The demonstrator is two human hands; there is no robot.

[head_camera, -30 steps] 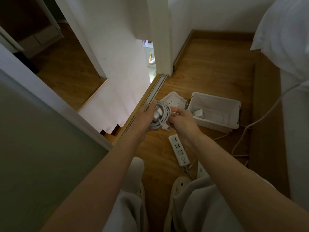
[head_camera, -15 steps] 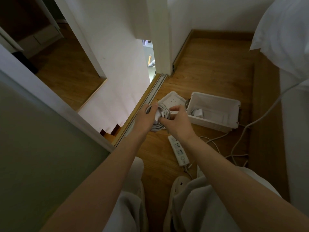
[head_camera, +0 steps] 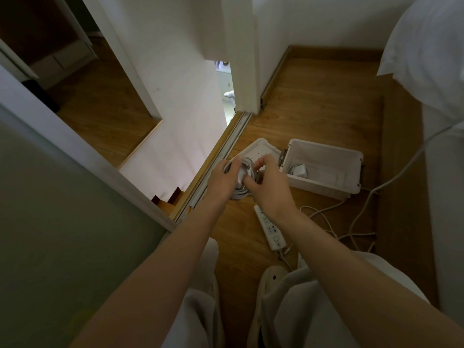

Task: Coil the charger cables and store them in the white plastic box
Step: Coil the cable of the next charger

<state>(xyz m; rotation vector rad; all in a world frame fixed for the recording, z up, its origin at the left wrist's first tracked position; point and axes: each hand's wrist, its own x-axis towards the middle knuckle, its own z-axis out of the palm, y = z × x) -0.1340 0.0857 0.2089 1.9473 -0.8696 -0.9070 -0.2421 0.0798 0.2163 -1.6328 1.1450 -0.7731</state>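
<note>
Charger cable coil (head_camera: 241,195) is gripped by the left hand (head_camera: 223,177) and, apparently, pinched by the right hand (head_camera: 269,188), above the floor (head_camera: 313,109) just left of the white plastic box (head_camera: 322,190).

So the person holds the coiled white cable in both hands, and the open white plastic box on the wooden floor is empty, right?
Not empty: the head view shows a white charger block already lying in the open white plastic box. Otherwise right: the left hand and the right hand both grip the coiled white cable.
</note>
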